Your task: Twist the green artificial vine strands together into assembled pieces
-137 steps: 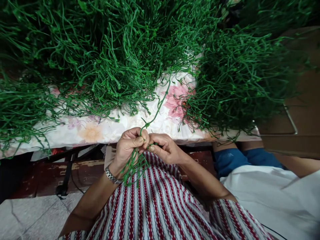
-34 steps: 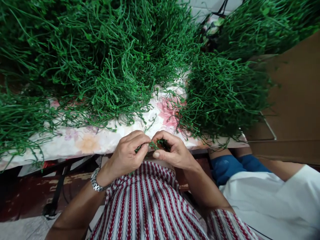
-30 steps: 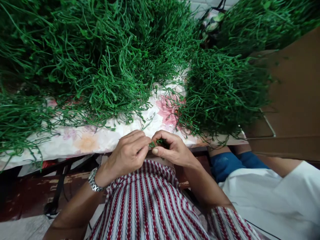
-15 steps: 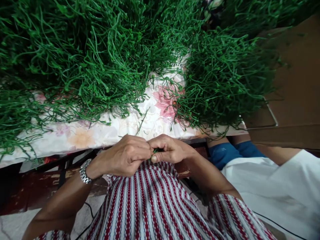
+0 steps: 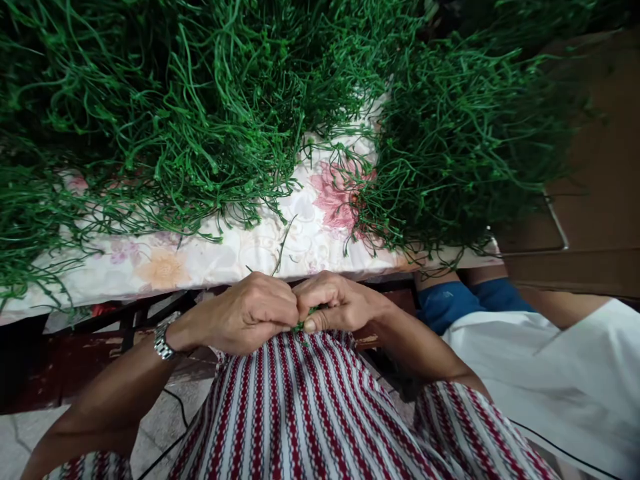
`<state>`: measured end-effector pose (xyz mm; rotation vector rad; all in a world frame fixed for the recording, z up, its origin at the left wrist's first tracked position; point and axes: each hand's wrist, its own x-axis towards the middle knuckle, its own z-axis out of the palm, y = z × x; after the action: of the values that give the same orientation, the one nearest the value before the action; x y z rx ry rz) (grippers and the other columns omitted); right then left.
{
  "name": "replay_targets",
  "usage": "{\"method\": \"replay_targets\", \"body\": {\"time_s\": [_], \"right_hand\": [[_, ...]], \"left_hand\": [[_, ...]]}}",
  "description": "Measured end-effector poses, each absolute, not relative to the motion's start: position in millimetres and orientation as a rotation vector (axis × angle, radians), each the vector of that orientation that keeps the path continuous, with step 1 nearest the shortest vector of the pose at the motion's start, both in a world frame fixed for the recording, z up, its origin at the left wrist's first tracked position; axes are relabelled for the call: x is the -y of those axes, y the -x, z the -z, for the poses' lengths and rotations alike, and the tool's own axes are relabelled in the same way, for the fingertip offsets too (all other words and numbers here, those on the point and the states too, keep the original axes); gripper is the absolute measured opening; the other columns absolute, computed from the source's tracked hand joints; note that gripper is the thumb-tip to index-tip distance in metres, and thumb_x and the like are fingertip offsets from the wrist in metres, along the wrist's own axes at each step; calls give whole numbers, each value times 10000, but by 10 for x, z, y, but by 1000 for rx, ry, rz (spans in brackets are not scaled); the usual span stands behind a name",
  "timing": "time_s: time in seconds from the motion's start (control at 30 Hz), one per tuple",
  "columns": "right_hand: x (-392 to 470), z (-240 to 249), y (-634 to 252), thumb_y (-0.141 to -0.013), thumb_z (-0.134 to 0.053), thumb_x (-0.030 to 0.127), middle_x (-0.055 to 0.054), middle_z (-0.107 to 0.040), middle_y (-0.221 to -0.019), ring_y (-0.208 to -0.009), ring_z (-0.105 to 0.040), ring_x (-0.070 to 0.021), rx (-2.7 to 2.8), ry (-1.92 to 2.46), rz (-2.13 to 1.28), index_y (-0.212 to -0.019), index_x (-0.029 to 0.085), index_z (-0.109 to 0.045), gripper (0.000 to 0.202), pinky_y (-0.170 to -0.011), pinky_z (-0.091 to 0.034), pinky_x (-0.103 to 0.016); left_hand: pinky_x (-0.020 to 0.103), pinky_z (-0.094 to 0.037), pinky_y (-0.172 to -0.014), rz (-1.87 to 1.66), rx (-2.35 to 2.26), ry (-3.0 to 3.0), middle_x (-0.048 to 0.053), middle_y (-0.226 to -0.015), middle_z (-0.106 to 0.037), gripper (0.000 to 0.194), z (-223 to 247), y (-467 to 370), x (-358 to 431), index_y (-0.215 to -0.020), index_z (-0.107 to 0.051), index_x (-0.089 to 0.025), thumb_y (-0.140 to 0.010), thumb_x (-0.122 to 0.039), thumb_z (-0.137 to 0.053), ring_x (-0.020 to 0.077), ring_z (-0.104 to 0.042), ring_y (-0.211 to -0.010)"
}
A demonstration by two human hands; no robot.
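My left hand (image 5: 253, 315), with a metal watch (image 5: 163, 339) on its wrist, is closed just in front of the table edge. Against its fingertips presses my right hand (image 5: 340, 303), thumb and fingers pinched together. Between them shows a small piece of green plastic-looking stem (image 5: 299, 327), mostly hidden by the fingers. A thin green sprig (image 5: 284, 247) sticks up beyond my left knuckles; whether it is held or lies on the cloth I cannot tell. Heaped behind my hands is a large pile of thin, branching green stems (image 5: 200, 133).
A second heap of stems (image 5: 450, 147) lies right of the big one, on a flowered tablecloth (image 5: 250, 247). A cardboard box (image 5: 600, 180) stands at the far right. Below it sits another person in a white shirt (image 5: 565, 373) and blue shorts (image 5: 450, 303).
My hands stay together in nearly the same place, with slight finger shifts. The green piece now shows lower between the fingertips. The view has tilted a little.
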<state>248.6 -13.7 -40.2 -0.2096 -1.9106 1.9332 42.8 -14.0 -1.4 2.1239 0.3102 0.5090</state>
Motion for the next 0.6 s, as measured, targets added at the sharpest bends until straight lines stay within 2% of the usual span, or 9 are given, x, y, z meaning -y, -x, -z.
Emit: {"method": "replay_targets", "body": {"time_s": [0.13, 0.3, 0.4, 0.5, 0.6], "right_hand": [[142, 359, -2564, -858, -556, 259, -24, -530, -681, -650, -485, -97, 1905, 268, -1962, -733, 98, -574, 204, -645, -398, -236], [98, 378, -2524, -881, -532, 316, -15, -552, -716, -639, -504, -88, 1724, 699, -1735, -824, 116, -559, 210, -596, -399, -205], [70, 428, -2559, -870, -545, 352, -12, -566, -719, -616, -501, -90, 1566, 888, -1502, -796, 136, -552, 228, -569, -394, -201], [74, 406, -2629, -889, -514, 315, 18, -526, -674, -508, -420, -72, 1351, 1030, -1141, -792, 168, -514, 176, -489, -340, -195], [142, 297, -2583, -907, -469, 253, 9, -514, -674, -553, -447, -93, 1513, 1034, -852, -828, 177, -517, 120, -534, -366, -221]], "left_hand": [[259, -329, -538, -505, -359, -2040, 6, -521, -479, 225, 17, -312, 139, -684, -564, -158, -833, -69, -420, 117, -437, -532], [212, -360, -549, -630, -596, -2042, 3, -577, -535, 184, 9, -376, 147, -687, -579, -139, -810, -57, -469, 92, -475, -554], [185, -366, -535, -628, -761, -1979, -7, -585, -561, 163, 14, -363, 151, -688, -598, -134, -798, -74, -492, 75, -493, -533], [183, -378, -540, -594, -847, -1894, -6, -590, -588, 153, 19, -324, 153, -666, -606, -132, -776, -94, -507, 80, -517, -536], [186, -378, -537, -621, -973, -1831, -12, -567, -586, 144, 14, -351, 156, -651, -606, -134, -765, -118, -519, 86, -513, -528]]}}
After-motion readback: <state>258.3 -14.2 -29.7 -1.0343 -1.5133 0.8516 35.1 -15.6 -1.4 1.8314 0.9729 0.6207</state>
